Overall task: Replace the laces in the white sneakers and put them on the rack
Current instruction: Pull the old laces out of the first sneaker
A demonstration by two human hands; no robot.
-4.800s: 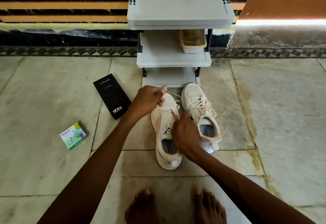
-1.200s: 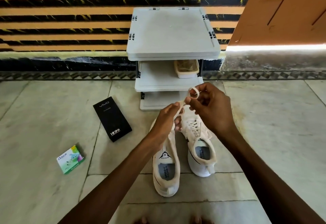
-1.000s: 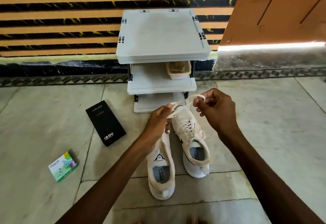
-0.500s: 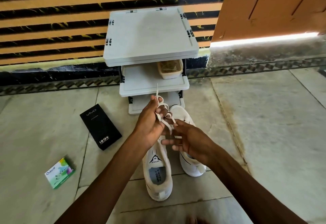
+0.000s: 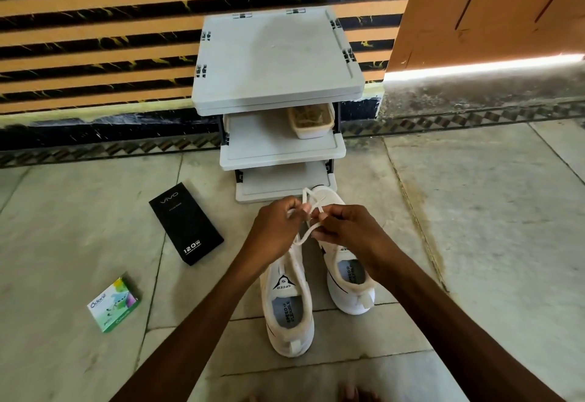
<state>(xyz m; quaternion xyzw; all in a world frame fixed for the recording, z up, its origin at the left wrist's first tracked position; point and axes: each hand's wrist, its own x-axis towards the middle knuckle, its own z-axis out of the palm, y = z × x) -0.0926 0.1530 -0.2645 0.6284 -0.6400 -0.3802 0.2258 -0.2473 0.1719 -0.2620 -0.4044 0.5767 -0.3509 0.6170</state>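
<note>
1. Pinching white lace (image 5: pixel 308 208) with left hand (image 5: pixel 275 230) and right hand (image 5: pixel 345 230), close together above the sneakers (image 5: pixel 289 306).
2. Side by side on floor (image 5: pixel 95 211), at 6 o'clock from rack (image 5: pixel 278 148).
3. Best to keep loops untangled, lace taut.

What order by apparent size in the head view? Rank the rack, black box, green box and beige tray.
1. Rack.
2. Black box.
3. Green box and beige tray look about alike; the tray is farther away, so unranked.
</note>
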